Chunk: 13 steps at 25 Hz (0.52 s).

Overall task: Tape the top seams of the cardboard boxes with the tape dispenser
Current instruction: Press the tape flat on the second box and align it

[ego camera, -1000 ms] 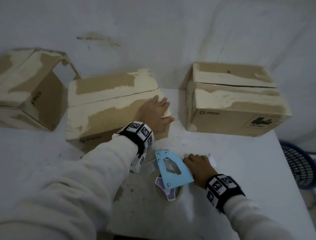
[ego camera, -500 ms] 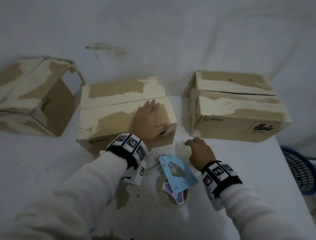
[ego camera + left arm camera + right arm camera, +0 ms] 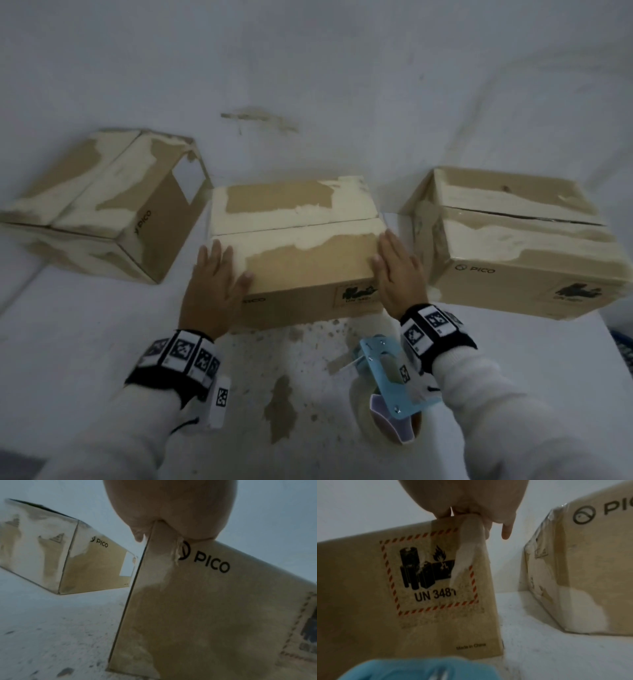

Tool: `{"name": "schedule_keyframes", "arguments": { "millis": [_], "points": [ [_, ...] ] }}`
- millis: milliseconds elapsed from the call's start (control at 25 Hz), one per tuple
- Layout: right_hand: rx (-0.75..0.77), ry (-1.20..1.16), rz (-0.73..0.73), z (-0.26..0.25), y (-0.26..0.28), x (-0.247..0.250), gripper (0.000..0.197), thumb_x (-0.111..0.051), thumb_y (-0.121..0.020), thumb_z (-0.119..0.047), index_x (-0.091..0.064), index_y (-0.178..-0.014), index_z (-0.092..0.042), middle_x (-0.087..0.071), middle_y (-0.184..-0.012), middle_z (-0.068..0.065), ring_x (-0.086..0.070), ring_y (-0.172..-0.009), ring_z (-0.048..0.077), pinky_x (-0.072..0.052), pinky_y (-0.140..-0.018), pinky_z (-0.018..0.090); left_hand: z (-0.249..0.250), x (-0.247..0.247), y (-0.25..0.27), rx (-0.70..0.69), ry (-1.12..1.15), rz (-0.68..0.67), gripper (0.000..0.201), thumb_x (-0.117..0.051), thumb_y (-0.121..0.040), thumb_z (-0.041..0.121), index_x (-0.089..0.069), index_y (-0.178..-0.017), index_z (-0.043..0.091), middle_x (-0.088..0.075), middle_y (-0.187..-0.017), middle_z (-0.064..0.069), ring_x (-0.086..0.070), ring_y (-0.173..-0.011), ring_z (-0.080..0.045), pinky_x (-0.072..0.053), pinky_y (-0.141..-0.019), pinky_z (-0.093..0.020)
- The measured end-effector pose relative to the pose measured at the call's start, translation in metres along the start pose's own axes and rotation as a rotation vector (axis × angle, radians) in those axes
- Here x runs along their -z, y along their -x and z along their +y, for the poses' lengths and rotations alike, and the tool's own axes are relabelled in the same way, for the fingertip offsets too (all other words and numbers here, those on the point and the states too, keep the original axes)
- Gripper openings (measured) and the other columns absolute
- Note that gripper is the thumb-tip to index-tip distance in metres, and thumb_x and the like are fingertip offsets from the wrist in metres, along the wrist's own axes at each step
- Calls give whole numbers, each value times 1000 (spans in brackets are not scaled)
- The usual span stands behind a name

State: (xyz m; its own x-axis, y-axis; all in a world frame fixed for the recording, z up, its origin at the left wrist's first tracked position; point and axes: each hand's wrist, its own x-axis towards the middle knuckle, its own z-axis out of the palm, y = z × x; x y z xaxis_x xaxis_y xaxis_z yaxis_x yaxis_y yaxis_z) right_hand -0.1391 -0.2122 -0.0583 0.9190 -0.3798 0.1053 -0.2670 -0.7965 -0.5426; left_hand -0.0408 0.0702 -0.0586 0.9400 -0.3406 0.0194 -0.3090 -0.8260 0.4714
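Note:
A worn cardboard box with its top flaps down stands mid-table, its seam running left to right. My left hand lies flat on the box's near left corner, fingers straight. My right hand lies flat on the near right corner, fingers straight. The blue tape dispenser with its tape roll lies on the table below my right wrist, held by neither hand; its blue edge shows blurred in the right wrist view.
A second box stands to the right with a gaping top seam. A third box lies on its side at the left, also visible as the far box. The white table is stained; a wall is close behind.
My left hand slid from the box's right part to its near left corner. My right hand left the table by the dispenser and landed on the near right corner. The view shifted.

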Motion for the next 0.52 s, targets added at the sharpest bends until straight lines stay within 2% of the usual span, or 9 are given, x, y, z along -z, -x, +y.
{"name": "schedule_keyframes", "arguments": {
  "millis": [80,200,280,320,400,440,520],
  "points": [
    [-36,-133,79,-1,4,-5,63,-23,-91,-40,-26,-145,-9,-23,-156,7,-21,-143,20,-16,-116,39,1,-2,1,27,155,37,74,-40,-93,51,-20,-149,7,-5,-160,-6,-2,-147,-20,-10,-116,-31],
    [-162,-460,194,-6,8,-9,59,-34,-91,-35,-32,-143,-6,-32,-152,10,-29,-140,22,-22,-116,37,3,0,-1,55,342,75,77,-56,-90,35,-14,-150,10,-2,-160,-3,-8,-146,-14,-11,-109,-17],
    [-299,-711,228,-13,8,-7,48,-42,-96,-23,-35,-142,-8,-35,-150,7,-33,-137,20,-27,-115,39,-2,5,-6,86,447,26,83,-63,-86,32,-15,-150,12,-7,-159,0,-10,-146,-13,-13,-111,-18],
    [-358,-813,225,-16,8,-6,45,-42,-97,-17,-37,-141,-10,-37,-148,4,-35,-134,18,-30,-113,37,-5,10,-10,102,511,-6,81,-65,-85,29,-19,-149,12,-17,-157,2,-16,-145,-13,-18,-114,-23],
    [-398,-906,245,-17,6,-1,42,-43,-96,-10,-43,-138,-11,-44,-139,0,-41,-126,14,-34,-107,32,-12,27,-23,98,682,-28,65,-65,-86,16,-33,-143,7,-46,-136,9,-36,-135,-15,-34,-107,-31],
    [-392,-904,261,-16,6,2,40,-44,-95,-7,-46,-135,-10,-48,-134,1,-44,-122,14,-36,-104,31,-15,37,-29,115,756,-45,59,-62,-87,9,-37,-141,3,-52,-126,10,-42,-129,-16,-38,-101,-31],
    [-365,-856,275,-12,7,5,34,-49,-92,-4,-54,-126,-9,-57,-122,4,-51,-112,17,-41,-99,32,-25,53,-46,156,828,-110,60,-59,-88,2,-32,-142,-2,-51,-132,-3,-45,-126,-23,-40,-96,-32]
  ]
}}
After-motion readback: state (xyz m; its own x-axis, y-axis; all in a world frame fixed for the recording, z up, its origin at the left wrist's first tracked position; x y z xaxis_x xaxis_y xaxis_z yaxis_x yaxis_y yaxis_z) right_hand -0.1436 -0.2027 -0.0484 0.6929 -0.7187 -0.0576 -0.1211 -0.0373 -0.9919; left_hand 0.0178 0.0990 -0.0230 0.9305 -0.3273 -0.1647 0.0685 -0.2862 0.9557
